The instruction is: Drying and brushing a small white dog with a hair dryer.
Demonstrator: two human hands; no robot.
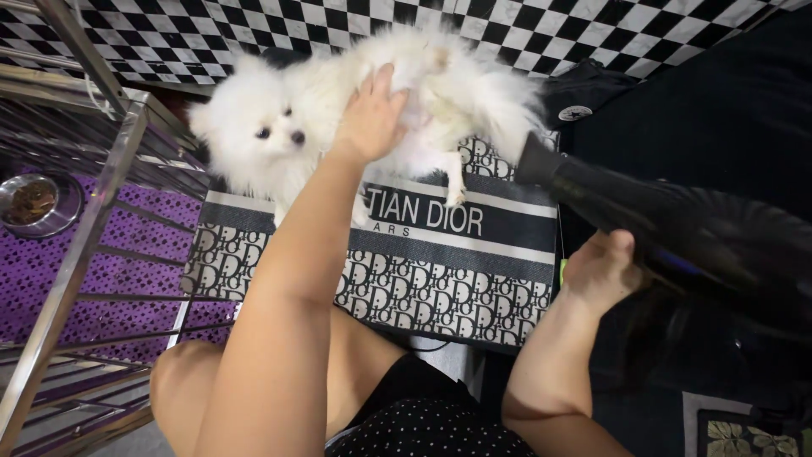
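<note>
The left hand (372,114) rests on the white dog (355,101), which lies on the patterned bag (423,254) and fills most of its top. To the left the way is shut off by the metal cage (93,228) — its bars stand just beside the bag. On the right the black hair dryer (668,224), gripped by the right hand (602,269), crosses the gap, nozzle near the dog's tail. Room stays open over the bag's front face, between the two forearms.
</note>
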